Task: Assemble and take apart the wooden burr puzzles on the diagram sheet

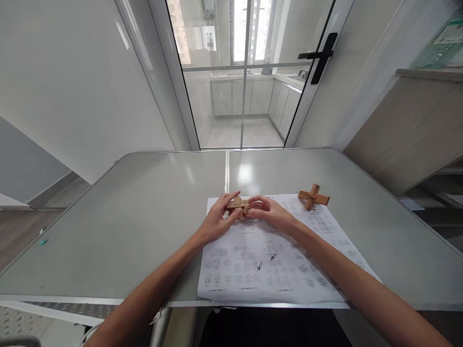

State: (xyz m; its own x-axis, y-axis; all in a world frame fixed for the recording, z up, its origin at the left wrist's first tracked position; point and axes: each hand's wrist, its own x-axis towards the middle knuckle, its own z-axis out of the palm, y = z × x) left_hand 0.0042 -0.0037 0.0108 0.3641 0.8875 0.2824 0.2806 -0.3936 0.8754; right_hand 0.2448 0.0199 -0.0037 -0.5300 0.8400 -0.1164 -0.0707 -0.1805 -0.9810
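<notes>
Both hands meet over a printed sheet (267, 260) on a grey table (137, 217). My left hand (217, 217) pinches the left side of a small wooden interlocking puzzle (238, 204), fingers curled round it. My right hand (269, 212) grips the same wooden puzzle from the right, fingers closed on its end. The piece is held just above the top edge of the sheet. A second wooden cross-shaped puzzle (313, 196) lies on the sheet's far right corner, apart from both hands.
The table has a centre seam (227, 171) and a metal front edge (108, 300). Beyond it stands a glass sliding door (246, 72) with a black handle (321, 55). A shelf unit (415, 130) is at the right.
</notes>
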